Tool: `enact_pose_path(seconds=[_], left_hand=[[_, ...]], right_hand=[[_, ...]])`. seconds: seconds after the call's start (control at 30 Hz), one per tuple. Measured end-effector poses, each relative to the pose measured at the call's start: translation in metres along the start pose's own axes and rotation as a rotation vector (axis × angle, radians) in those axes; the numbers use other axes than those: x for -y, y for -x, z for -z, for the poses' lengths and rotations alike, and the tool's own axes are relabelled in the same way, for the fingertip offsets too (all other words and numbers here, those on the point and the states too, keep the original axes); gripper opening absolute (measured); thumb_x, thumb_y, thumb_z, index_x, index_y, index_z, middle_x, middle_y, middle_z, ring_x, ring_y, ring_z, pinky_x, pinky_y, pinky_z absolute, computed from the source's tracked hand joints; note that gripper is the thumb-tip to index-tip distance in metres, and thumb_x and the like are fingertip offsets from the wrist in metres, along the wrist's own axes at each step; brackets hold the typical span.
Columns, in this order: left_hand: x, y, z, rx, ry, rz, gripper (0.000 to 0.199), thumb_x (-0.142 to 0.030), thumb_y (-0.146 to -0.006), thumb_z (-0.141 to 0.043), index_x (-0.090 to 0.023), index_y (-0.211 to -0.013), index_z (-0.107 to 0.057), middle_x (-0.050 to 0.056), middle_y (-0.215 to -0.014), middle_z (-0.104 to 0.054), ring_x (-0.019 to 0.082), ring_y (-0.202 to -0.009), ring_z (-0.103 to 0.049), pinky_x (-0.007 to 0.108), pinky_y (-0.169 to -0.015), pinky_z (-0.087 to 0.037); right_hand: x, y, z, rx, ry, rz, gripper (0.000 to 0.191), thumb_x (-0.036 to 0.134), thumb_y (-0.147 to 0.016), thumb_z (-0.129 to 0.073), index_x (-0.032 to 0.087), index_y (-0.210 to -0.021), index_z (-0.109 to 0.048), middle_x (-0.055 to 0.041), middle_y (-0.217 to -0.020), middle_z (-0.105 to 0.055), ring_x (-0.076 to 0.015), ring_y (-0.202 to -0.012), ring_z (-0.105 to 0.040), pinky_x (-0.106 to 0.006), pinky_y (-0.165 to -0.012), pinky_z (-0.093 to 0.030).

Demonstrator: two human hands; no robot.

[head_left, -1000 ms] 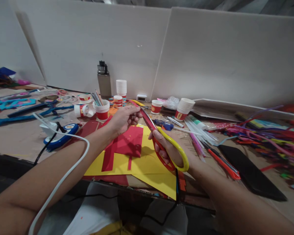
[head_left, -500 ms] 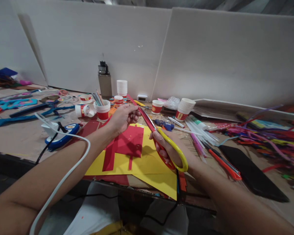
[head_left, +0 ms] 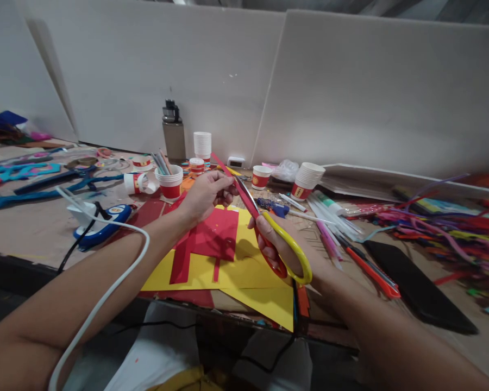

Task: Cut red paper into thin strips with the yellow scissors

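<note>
My left hand [head_left: 212, 195] pinches a narrow red paper strip [head_left: 248, 200] between thumb and fingers, above the table. My right hand [head_left: 283, 239] grips a pair of scissors [head_left: 305, 260] with one yellow and one red handle loop. The scissor blades point up and away, lying along the strip close to my left fingers; how far they cut into it I cannot tell. Beneath my hands, a red paper sheet [head_left: 218, 233] and a wider red paper strip [head_left: 181, 260] lie on yellow paper [head_left: 264, 271]. A short thin red strip [head_left: 216, 270] is there too.
Paper cups [head_left: 171, 184] with pencils, a cup stack [head_left: 307, 182] and a bottle [head_left: 173, 136] stand behind. A white cable [head_left: 118, 282] crosses over my left forearm. At right lie a red utility knife [head_left: 370, 271], a black phone-like slab [head_left: 421, 288] and pipe cleaners [head_left: 452, 233].
The scissor handle loops sit slightly farther apart than before. Both hands stay almost in the same place, still holding the strip and the scissors.
</note>
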State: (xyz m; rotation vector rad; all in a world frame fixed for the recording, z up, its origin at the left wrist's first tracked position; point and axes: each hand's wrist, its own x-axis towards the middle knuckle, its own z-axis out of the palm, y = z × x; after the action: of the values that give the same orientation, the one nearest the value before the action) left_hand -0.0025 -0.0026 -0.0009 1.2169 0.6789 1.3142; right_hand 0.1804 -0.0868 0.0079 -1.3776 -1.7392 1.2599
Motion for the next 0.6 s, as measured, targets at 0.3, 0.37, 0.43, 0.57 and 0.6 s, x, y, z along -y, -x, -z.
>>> enact_pose_path(seconds=[0.3,0.37,0.43,0.57,0.6], left_hand=[[-0.001,0.002,-0.001,0.013,-0.023,0.036,0.019,-0.025,-0.074,-0.064,-0.014,-0.068,-0.051,0.003,-0.061,-0.061,0.007,-0.046,-0.052,0.019,-0.045,-0.036],[0.000,0.002,-0.001,0.011,-0.019,0.044,0.019,-0.026,-0.074,-0.065,-0.014,-0.068,-0.052,0.003,-0.062,-0.062,0.007,-0.047,-0.053,0.019,-0.046,-0.037],[0.000,0.001,-0.001,0.009,-0.017,0.045,0.019,-0.026,-0.074,-0.065,-0.014,-0.067,-0.052,0.003,-0.061,-0.061,0.007,-0.047,-0.052,0.019,-0.046,-0.037],[0.000,0.001,0.000,0.023,-0.019,0.037,0.019,-0.026,-0.075,-0.064,-0.013,-0.068,-0.052,0.003,-0.061,-0.061,0.007,-0.046,-0.052,0.019,-0.045,-0.036],[0.000,0.001,0.000,0.027,-0.020,0.037,0.018,-0.026,-0.075,-0.063,-0.013,-0.068,-0.052,0.003,-0.061,-0.061,0.007,-0.046,-0.052,0.019,-0.045,-0.036]], right_hand=[[0.001,0.003,-0.002,-0.013,-0.026,0.027,0.044,0.066,-0.083,-0.039,0.022,-0.080,-0.039,0.0066,-0.059,-0.041,-0.0045,-0.034,-0.034,-0.017,-0.029,-0.030],[-0.001,0.003,-0.002,-0.009,-0.042,0.023,0.045,0.067,-0.082,-0.039,0.023,-0.083,-0.040,0.0070,-0.059,-0.041,-0.0045,-0.033,-0.033,-0.017,-0.028,-0.029],[-0.004,0.001,-0.002,0.003,-0.049,0.017,0.046,0.068,-0.082,-0.039,0.023,-0.086,-0.042,0.0077,-0.057,-0.040,-0.0045,-0.033,-0.033,-0.017,-0.027,-0.029],[-0.008,0.000,-0.002,0.020,-0.031,0.011,0.045,0.067,-0.083,-0.040,0.023,-0.086,-0.043,0.0085,-0.054,-0.039,-0.0042,-0.032,-0.032,-0.015,-0.028,-0.030],[-0.008,0.000,-0.002,0.019,-0.033,0.011,0.044,0.067,-0.083,-0.041,0.023,-0.086,-0.043,0.0084,-0.055,-0.040,-0.0041,-0.032,-0.032,-0.015,-0.028,-0.030]])
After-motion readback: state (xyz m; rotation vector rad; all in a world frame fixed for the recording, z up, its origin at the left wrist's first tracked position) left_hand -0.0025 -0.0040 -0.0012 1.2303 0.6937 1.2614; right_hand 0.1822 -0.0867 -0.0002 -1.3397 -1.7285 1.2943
